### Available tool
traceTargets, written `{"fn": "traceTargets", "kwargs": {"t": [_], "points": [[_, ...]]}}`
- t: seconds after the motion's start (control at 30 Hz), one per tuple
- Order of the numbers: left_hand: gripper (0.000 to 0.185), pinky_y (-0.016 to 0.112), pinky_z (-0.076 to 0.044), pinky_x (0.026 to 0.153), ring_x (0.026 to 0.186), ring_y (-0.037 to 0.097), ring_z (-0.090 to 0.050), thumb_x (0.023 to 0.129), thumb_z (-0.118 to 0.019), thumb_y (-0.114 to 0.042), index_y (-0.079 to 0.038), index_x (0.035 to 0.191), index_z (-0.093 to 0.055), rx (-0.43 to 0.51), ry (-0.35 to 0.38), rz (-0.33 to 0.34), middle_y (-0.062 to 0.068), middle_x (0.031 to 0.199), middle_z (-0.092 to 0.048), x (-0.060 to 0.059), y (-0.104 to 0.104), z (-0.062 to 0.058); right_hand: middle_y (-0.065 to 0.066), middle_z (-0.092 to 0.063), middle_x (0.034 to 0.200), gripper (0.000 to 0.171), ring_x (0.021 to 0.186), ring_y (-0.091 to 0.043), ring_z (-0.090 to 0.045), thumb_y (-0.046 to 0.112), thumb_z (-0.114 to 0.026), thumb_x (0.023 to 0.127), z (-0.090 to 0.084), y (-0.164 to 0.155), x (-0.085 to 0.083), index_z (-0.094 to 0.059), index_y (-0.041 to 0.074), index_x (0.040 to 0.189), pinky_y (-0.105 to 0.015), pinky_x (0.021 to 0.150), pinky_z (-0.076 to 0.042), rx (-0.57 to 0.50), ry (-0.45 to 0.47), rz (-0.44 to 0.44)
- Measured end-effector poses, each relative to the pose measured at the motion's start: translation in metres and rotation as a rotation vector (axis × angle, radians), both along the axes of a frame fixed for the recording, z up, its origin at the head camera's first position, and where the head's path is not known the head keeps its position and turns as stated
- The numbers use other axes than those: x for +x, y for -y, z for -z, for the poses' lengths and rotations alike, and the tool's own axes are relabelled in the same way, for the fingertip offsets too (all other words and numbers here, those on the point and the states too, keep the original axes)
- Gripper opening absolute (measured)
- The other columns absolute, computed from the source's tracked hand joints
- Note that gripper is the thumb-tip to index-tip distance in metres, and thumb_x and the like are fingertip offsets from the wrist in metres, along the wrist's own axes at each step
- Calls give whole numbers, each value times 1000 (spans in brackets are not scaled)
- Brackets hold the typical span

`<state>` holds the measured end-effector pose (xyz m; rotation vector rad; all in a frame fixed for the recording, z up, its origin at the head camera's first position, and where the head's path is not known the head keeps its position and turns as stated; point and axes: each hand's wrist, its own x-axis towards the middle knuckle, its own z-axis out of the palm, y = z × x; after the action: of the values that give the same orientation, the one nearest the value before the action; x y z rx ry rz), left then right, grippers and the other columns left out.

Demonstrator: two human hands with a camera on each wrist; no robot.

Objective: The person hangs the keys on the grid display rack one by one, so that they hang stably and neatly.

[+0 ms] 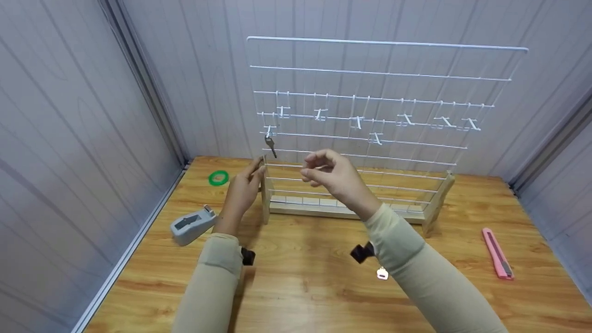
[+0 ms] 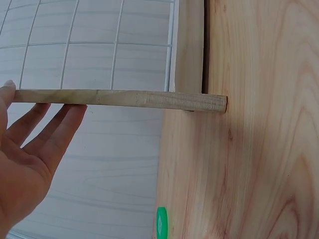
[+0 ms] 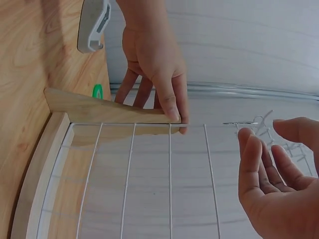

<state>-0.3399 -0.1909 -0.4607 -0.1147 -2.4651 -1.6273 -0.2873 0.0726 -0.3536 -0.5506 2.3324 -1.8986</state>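
Note:
A white wire grid rack (image 1: pixel 387 44) stands on the table in a wooden base (image 1: pixel 319 209). My left hand (image 1: pixel 241 190) grips the wooden side post (image 2: pixel 124 98) of that base, thumb on one face and fingers on the other. In front of the grid, my right hand (image 1: pixel 335 178) is raised with loosely bent fingers; the right wrist view shows thumb and fingertips apart, nothing visible between them. A key (image 1: pixel 271 145) hangs from the leftmost, lower hook (image 1: pixel 269 131), above my left hand. Several other white hooks (image 1: pixel 358 122) on the grid carry nothing.
At the left are a green tape roll (image 1: pixel 218 178) and a grey tape dispenser (image 1: pixel 192 226). A pink utility knife (image 1: pixel 497 254) lies to the right. Near my right sleeve lies a small white tag-like item (image 1: pixel 382 274). Panel walls (image 1: pixel 69 115) enclose the table.

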Motion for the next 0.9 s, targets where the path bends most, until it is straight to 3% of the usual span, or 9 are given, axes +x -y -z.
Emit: {"fn": "traceTargets", "kwargs": {"t": [0.23,0.43,0.67,0.9], "points": [[52,45,-67,99,144,39,-60,113,-54,-41,-27,163,-48,-4,6,-1,15,160,-57,1,1,2,-13,-70,121,35,100,-22,-78,14,-76,101,13,-46,18,-64,2,131,-31,83,-70,64,-40,17],[50,44,-68,99,140,39,-63,113,-53,-41,-29,162,-49,-28,-11,2,13,159,-58,1,2,0,-18,-70,125,40,96,-19,-76,20,-76,101,31,-90,30,-64,3,135,-26,79,-68,213,-62,85],[50,42,-67,101,143,36,-61,114,-52,-41,-31,163,-47,-9,23,14,12,162,-55,1,2,-1,-24,-65,130,59,98,-32,-78,25,-75,103,63,-142,34,-49,3,151,-31,76,-69,322,73,71],[52,43,-67,101,144,36,-60,114,-52,-41,-30,164,-46,-3,24,18,13,162,-55,2,2,0,-27,-66,127,62,96,-25,-74,21,-75,102,104,-185,32,-46,-7,150,-40,79,-69,435,149,98]]}}
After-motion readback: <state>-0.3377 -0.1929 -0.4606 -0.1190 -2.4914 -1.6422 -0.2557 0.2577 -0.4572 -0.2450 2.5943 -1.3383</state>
